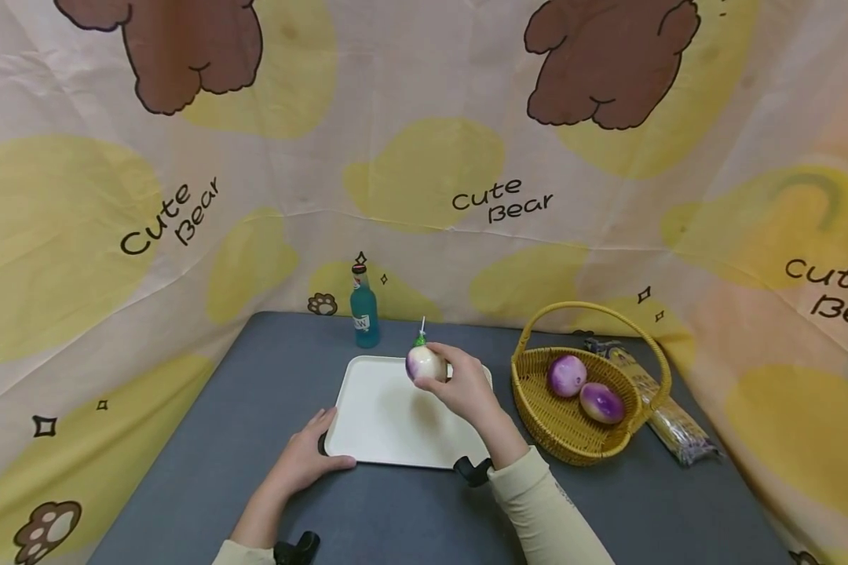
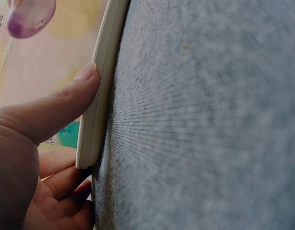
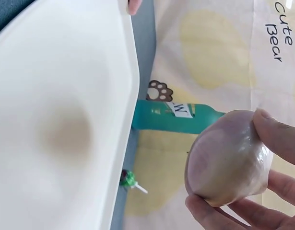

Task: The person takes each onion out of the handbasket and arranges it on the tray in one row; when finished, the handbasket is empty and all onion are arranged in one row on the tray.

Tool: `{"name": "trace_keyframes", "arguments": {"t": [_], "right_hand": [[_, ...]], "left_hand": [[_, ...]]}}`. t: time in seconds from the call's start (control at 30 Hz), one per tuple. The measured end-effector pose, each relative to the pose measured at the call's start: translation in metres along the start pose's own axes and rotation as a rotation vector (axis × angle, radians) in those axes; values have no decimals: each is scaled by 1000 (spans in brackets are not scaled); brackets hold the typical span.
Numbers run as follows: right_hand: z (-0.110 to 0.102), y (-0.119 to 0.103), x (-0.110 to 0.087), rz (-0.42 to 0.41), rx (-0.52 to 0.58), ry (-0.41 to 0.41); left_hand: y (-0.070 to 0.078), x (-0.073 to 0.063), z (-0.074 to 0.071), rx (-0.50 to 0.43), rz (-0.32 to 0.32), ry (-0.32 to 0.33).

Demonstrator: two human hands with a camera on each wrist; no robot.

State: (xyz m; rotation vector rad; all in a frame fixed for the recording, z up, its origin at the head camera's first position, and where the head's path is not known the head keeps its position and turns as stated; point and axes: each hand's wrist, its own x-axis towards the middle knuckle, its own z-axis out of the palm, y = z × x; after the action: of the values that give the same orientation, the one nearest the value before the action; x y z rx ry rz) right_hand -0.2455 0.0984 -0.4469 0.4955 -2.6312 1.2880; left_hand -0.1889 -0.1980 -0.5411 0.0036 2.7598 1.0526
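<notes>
My right hand [image 1: 464,386] holds a white and purple turnip [image 1: 424,364] above the white tray [image 1: 373,412], thumb on one side and fingers on the other. In the right wrist view the turnip [image 3: 226,158] hangs clear of the tray [image 3: 22,143], and its soft shadow falls on the tray's surface. At the tray's front left corner, my left hand [image 1: 309,453] grips the rim. The left wrist view shows that thumb [image 2: 73,98] against the tray's edge [image 2: 100,96], while the fingers curl round the corner.
Two more turnips lie in a yellow wicker basket [image 1: 547,428] with a tall handle, right of the tray. Beside it lies a clear packet [image 1: 671,420]. A blue-green bottle [image 1: 364,314] stands behind the tray, near a green-wrapped lollipop [image 3: 129,178]. A patterned cloth [image 1: 410,180] hangs behind the table.
</notes>
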Motion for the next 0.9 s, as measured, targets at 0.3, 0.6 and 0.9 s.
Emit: {"name": "trace_keyframes", "arguments": {"t": [0.3,0.6,0.9], "right_hand": [[28,-3,10,12,66,-1],[61,-15,21,44,84,-72],[96,-5,26,21,78,-94]], "left_hand": [[-2,-1,1,-20,18,11],[-5,-2,-2,-5,27,5],[-5,-3,0,-9,35,13]]}}
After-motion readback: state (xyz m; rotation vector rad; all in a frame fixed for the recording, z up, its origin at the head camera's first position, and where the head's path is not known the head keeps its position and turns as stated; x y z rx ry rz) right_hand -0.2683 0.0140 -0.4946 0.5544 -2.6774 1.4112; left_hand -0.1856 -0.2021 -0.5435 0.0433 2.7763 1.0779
